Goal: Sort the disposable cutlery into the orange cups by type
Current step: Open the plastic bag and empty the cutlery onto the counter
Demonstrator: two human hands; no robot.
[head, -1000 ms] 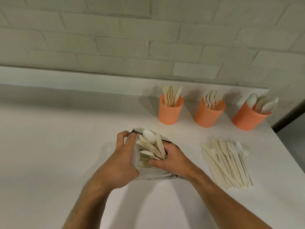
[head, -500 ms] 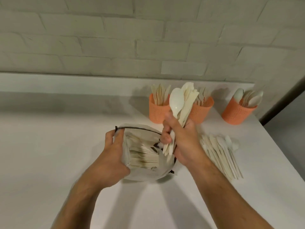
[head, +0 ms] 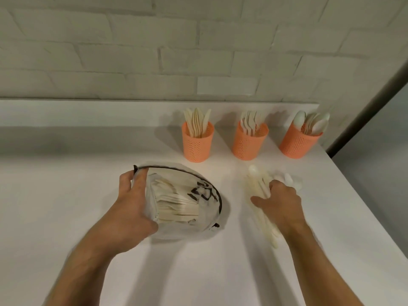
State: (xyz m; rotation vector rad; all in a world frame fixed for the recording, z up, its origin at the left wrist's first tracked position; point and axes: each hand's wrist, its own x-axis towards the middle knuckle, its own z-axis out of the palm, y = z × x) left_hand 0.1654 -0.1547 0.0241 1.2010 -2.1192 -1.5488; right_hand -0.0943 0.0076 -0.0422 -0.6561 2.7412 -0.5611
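Note:
Three orange mesh cups stand in a row near the wall: the left cup (head: pixel 197 146) holds knives, the middle cup (head: pixel 249 144) forks, the right cup (head: pixel 298 143) spoons. A white pouch (head: pixel 205 195) with a dark zipper rim lies open in front of them, with more pale cutlery inside. My left hand (head: pixel 132 206) grips the pouch's left side and rim. To the right, my right hand (head: pixel 280 202) is down on a loose cutlery pile (head: pixel 256 182) on the table, fingers curled over a bundle of pieces. The hand hides much of the pile.
The white table (head: pixel 66 195) ends at a right edge (head: pixel 362 206) just past the pile. A raised white ledge (head: pixel 88 113) and a brick wall run behind the cups.
My right hand pulled a bundle of cutlery out of the pouch, lifted it, then brought it down to the right onto the loose pile. My left hand kept hold of the pouch.

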